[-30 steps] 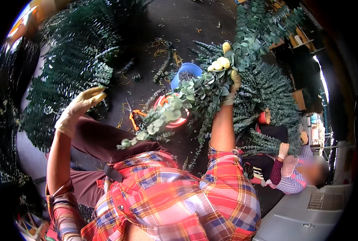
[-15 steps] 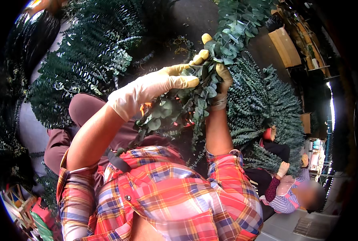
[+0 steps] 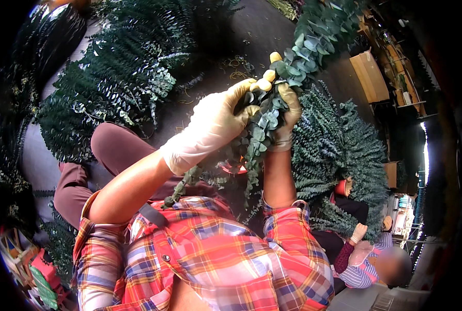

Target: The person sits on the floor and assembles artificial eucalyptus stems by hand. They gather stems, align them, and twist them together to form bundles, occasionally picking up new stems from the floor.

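A bunch of eucalyptus branches [image 3: 307,46] with round grey-green leaves runs from between my hands up toward the upper right. My right hand [image 3: 288,116], in a pale glove with yellowish fingers, is wrapped round it; the thumb is in front and the fingertips show on the far side. To its left, my left hand [image 3: 210,124], gloved the same way, closes thumb and forefinger on the leafy stems of the same bunch. Leafy sprays [image 3: 257,142] hang below the hands. Leaves hide the stems inside both grips.
Large heaps of eucalyptus lie at left [image 3: 112,88] and right [image 3: 334,135]. Yellow loops [image 3: 234,63] are scattered on the dark floor. A cardboard box [image 3: 369,76] stands at upper right. Another person [image 3: 363,264] with gloved hands sits at lower right.
My left hand has moved right and turned, closing its thumb and forefinger on the stems. My right hand keeps its hold, slightly lower in the view. The sprays hanging between my arms have shifted.
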Demonstrator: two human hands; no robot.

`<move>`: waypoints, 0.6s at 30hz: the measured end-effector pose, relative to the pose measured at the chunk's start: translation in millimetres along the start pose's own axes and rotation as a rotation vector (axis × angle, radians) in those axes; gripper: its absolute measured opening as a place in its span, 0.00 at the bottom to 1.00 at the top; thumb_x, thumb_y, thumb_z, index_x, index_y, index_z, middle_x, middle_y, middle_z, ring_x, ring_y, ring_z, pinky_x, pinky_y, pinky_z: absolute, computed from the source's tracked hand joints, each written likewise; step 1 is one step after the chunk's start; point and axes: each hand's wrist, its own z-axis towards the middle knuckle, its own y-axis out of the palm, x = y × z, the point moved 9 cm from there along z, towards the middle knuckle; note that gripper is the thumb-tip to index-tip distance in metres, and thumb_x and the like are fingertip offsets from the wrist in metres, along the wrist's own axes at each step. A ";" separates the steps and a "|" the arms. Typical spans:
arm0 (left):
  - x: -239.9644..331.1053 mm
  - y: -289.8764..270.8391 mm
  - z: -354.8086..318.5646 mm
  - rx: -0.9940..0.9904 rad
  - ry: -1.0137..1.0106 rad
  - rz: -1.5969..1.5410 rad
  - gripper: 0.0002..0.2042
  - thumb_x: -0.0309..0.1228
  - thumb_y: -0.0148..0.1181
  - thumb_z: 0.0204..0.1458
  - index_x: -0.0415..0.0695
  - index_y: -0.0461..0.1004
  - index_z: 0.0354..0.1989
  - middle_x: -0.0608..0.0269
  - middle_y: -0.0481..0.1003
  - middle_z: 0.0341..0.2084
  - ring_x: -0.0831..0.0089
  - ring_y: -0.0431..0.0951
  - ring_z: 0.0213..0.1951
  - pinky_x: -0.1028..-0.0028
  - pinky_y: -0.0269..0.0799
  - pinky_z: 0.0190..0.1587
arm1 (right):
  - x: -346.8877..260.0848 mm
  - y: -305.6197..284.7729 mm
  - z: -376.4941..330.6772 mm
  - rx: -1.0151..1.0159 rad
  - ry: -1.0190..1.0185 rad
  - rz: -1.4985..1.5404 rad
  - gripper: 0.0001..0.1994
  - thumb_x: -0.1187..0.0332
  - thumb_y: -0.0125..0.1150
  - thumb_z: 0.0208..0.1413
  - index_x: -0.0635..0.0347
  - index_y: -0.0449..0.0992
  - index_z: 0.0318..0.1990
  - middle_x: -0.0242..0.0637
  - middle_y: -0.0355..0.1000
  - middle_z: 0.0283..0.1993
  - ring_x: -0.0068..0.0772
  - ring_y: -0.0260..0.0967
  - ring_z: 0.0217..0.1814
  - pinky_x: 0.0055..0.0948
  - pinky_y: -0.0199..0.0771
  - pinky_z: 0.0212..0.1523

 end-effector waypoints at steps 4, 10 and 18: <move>-0.1 4.2 -3.7 -0.153 -0.067 -0.424 0.34 0.49 0.59 0.58 0.38 0.62 0.65 0.45 0.75 0.52 0.58 0.73 0.58 0.70 0.68 0.56 | 5.8 -2.9 0.6 0.128 0.009 -0.047 0.25 0.70 0.55 0.57 0.56 0.67 0.64 0.35 0.75 0.46 0.24 0.70 0.44 0.28 0.73 0.49; 12.9 -5.5 -24.9 -0.129 -0.106 0.119 0.57 0.47 0.79 0.36 0.44 0.47 0.72 0.42 0.71 0.55 0.57 0.74 0.57 0.67 0.69 0.58 | 12.3 8.5 4.0 0.249 -0.086 -0.059 0.21 0.77 0.57 0.55 0.57 0.72 0.57 0.35 0.76 0.43 0.26 0.73 0.38 0.30 0.78 0.42; -10.5 -3.0 -25.7 -0.234 -0.158 -0.036 0.17 0.31 0.70 0.51 0.39 0.75 0.47 0.68 0.80 0.31 0.83 0.75 0.33 0.76 0.74 0.39 | 24.5 29.7 2.3 0.081 0.056 -0.119 0.29 0.67 0.59 0.58 0.59 0.61 0.67 0.37 0.74 0.45 0.28 0.73 0.43 0.32 0.77 0.48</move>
